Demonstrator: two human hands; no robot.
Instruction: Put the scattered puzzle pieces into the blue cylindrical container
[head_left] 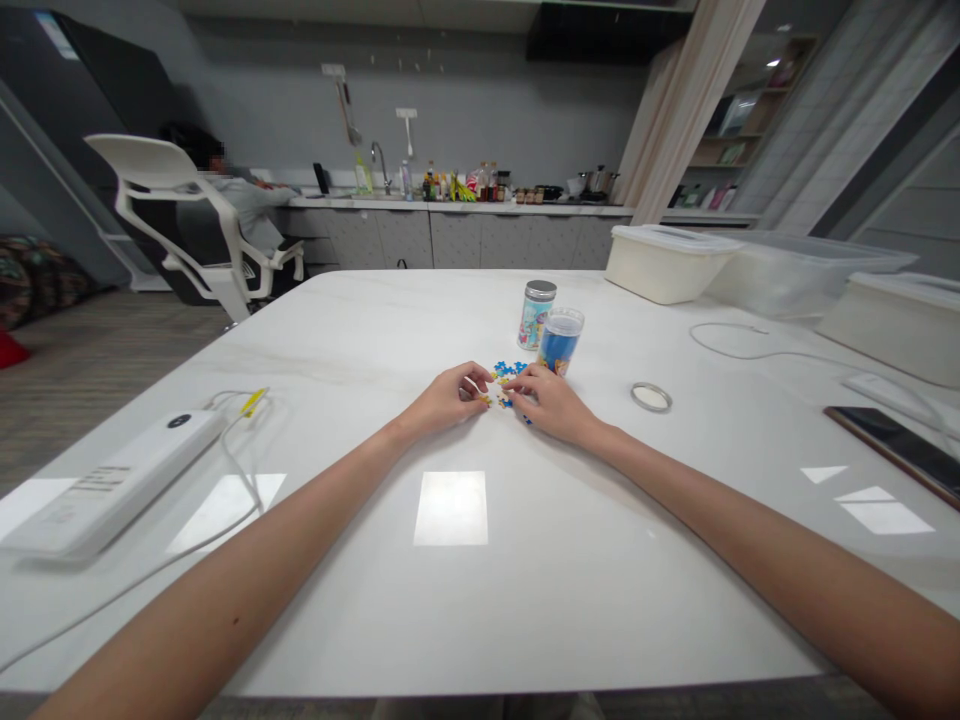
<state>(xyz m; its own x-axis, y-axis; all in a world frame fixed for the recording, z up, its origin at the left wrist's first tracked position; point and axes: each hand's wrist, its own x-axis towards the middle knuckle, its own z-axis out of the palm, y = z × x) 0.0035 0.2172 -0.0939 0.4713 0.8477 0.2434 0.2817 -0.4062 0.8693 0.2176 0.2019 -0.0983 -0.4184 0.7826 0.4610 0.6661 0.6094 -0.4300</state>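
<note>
A small heap of blue and yellow jigsaw puzzle pieces (511, 368) lies on the white table, partly hidden behind my hands. My left hand (452, 393) is at the heap's left side, fingers curled in and a yellowish puzzle piece (486, 400) at its thumb tip. From the right, my right hand (553, 402) reaches in palm down, thumb and fingers closed on what looks like a small puzzle piece, mostly covered. Just behind the right hand stands a clear canister (561, 340) with a blue picture, its top without a metal lid. A similar canister (536, 315) with a silver lid stands behind it.
A silver ring-shaped lid (651, 397) lies right of my right hand. Farther right are a phone (900, 450), a white cable and plastic bins (671, 262). A white power strip (120, 485) with a cable sits at left. Beyond the table, a person sits in a white chair (180, 200).
</note>
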